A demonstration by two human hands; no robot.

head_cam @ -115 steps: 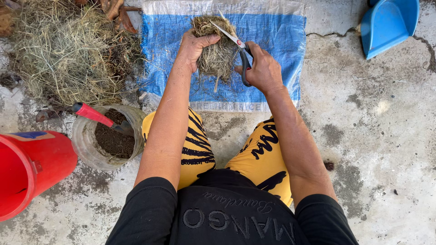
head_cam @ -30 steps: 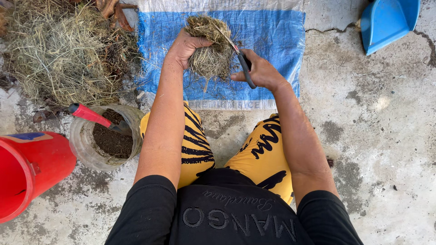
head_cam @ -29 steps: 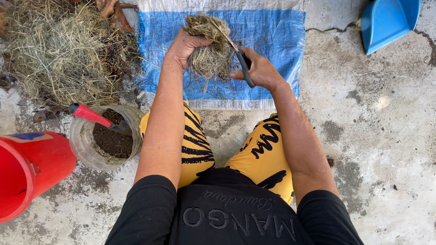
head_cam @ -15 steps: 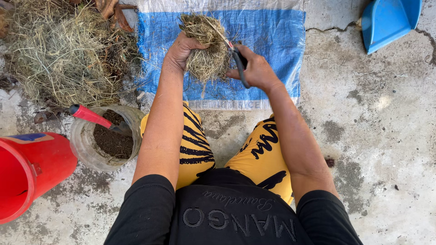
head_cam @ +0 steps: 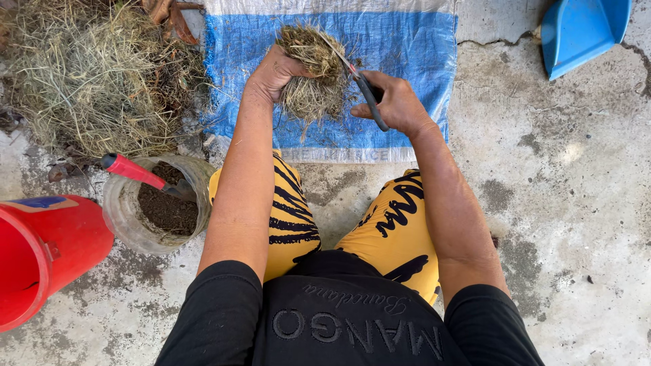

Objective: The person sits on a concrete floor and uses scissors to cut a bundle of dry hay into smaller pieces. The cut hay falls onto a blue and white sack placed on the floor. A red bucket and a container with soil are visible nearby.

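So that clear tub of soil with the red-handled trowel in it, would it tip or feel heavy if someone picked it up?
The clear tub looks about half full of dark soil, so it is probably heavy for its size. Its wide base on the concrete floor suggests it would resist tipping. The trowel leans over the rim and might slide or shift.

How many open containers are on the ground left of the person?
2: a red bucket at the left edge, partly out of frame, and a clear tub of soil beside it, near the left knee.

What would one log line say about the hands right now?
left hand: grips dry grass bundle | right hand: holds scissors at bundle | below: blue woven sack
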